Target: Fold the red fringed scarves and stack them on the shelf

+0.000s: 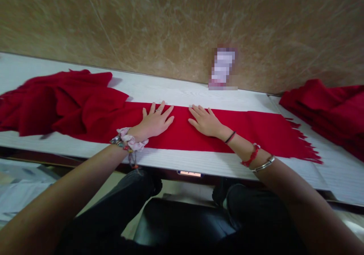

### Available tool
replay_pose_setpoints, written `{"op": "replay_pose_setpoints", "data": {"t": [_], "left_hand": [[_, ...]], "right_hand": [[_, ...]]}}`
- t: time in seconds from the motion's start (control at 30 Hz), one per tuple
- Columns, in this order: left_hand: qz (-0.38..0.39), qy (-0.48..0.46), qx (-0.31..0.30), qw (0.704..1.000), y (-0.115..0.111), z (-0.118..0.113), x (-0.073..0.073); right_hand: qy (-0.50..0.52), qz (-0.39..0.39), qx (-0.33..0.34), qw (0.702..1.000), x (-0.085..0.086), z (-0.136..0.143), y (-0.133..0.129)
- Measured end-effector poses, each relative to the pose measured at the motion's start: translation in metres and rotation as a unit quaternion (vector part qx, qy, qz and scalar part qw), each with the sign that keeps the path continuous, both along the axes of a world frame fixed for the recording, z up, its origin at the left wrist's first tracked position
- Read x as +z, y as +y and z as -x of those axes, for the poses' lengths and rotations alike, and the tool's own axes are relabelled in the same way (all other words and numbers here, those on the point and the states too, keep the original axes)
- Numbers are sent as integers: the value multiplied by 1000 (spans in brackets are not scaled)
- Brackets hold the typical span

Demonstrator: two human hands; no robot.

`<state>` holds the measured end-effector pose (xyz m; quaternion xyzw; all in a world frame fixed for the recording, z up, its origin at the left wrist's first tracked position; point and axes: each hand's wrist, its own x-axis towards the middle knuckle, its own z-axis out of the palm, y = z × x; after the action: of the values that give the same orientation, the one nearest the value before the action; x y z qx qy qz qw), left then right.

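A long red scarf [182,133] lies along the white table, its middle and right part flat. Its fringed end is at the right, and toward the left it runs into a rumpled heap of red cloth [65,103]. My left hand [156,121] rests palm down on the scarf left of centre, fingers spread, with a ring on one finger. Just right of centre, my right hand [205,121] lies flat on the same scarf, its fingers apart. Neither hand grips the cloth.
Folded red cloths [327,110] are stacked at the right end of the white table [159,84]. A brown marbled wall [142,27] rises behind it, with a blurred pale object [223,67] against it. Below the front edge are my legs, a dark seat and white material at left.
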<state>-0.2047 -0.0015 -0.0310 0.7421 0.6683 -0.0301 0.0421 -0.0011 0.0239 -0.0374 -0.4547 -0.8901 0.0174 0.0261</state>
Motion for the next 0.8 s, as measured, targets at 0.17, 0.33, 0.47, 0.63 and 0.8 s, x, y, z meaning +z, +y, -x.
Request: {"op": "replay_pose_setpoints", "data": {"t": [0.17, 0.33, 0.47, 0.63, 0.8], "left_hand": [[18, 2, 5, 1000, 1, 1, 3], [38, 8, 26, 999, 7, -2, 5], [62, 27, 28, 997, 16, -3, 13], [45, 32, -15, 998, 31, -7, 23], [52, 6, -71, 996, 40, -14, 16]], "right_hand": [[-41, -31, -40, 998, -6, -72, 0], [-74, -44, -120, 989, -6, -152, -2], [-13, -75, -155, 985, 4, -152, -7], [40, -49, 21, 998, 20, -80, -40], [28, -29, 143, 989, 23, -25, -78]]}}
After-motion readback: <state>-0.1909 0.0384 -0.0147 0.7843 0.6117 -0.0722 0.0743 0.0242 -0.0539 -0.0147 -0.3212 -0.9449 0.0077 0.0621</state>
